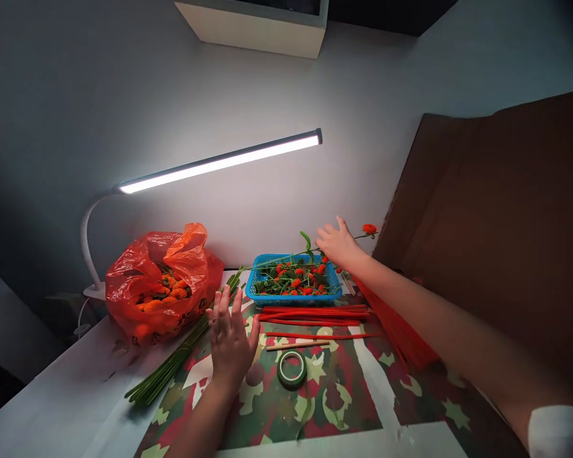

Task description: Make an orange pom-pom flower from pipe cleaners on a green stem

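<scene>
At the far edge of our white desk (76,388), we see a blue basket (293,301) with red flowers (296,283); near the left edge, a red plastic bag (124,273) with orange ones. Our camouflage sheet (267,407) mixes green, maroon and cream under red strips (315,312) and green stems (172,366).

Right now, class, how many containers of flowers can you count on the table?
2: the red plastic bag on the left and the blue basket in the middle, beyond the tape roll.

A white sleeve (561,432) shows on the right arm (439,323); left hand (230,340) and right hand (340,246) are bare.
</scene>
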`<state>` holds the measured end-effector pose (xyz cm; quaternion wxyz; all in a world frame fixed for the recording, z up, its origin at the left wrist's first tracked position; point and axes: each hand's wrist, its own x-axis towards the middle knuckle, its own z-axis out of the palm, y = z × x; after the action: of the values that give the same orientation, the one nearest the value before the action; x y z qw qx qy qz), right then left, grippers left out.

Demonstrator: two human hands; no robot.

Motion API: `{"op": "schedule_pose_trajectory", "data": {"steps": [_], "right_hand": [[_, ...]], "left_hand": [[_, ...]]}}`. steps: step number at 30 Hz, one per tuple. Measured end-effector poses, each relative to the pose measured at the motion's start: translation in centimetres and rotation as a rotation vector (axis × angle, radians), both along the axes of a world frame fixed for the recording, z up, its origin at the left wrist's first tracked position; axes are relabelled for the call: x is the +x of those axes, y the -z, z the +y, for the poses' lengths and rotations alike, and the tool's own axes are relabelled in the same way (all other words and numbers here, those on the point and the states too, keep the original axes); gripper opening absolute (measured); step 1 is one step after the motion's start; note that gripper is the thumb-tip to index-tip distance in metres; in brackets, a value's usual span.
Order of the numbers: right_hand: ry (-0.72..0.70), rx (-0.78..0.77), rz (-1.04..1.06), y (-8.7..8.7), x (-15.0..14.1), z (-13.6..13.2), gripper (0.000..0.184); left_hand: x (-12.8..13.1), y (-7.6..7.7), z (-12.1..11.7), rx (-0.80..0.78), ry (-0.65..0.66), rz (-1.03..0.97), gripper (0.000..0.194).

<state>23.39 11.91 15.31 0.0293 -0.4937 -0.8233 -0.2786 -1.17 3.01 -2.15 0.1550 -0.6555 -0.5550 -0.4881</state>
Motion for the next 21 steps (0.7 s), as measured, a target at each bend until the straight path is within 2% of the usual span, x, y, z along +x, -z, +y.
{"op": "schedule_pose_trajectory", "data": {"steps": [3, 6, 9, 12, 14, 17, 19, 21], "right_hand": [[-0.193, -0.056, 0.044, 1.3, -1.3, -1.4, 0.030], [-0.378, -0.151, 0.168, 2.5, -3.1, -2.4, 0.035], [-0.477, -0.198, 0.185, 2.3, -4.6, -3.3, 0.036], [-0.598, -0.108, 0.295, 1.8, -5.3, -4.6, 0.034], [-0.559, 0.056, 0.478, 2.6, -5.3, -5.7, 0.029], [-0.344, 0.320, 0.931, 6.0, -5.6, -6.8, 0.023], [-0.256, 0.295, 1.180, 8.9, -6.1, -6.9, 0.019], [-0.241, 0.169, 1.371, 11.1, -6.8, -6.6, 0.015]], "left_hand": [[0.5, -0.5, -0.2, 0.001, 0.044, 0.007, 0.052], [0.8, -0.8, -0.1, -0.204, 0.235, -0.169, 0.036], [0.8, -0.9, 0.0, -0.451, 0.412, -0.442, 0.021], [0.6, -0.9, -0.2, -0.516, 0.476, -0.563, 0.024], [0.7, -0.9, -0.3, -0.525, 0.528, -0.648, 0.029], [1.1, -0.8, -0.3, -0.550, 0.576, -0.795, 0.041], [1.4, -0.6, -0.2, -0.583, 0.606, -0.886, 0.048], [1.5, -0.3, -0.1, -0.617, 0.634, -0.960, 0.052]]}}
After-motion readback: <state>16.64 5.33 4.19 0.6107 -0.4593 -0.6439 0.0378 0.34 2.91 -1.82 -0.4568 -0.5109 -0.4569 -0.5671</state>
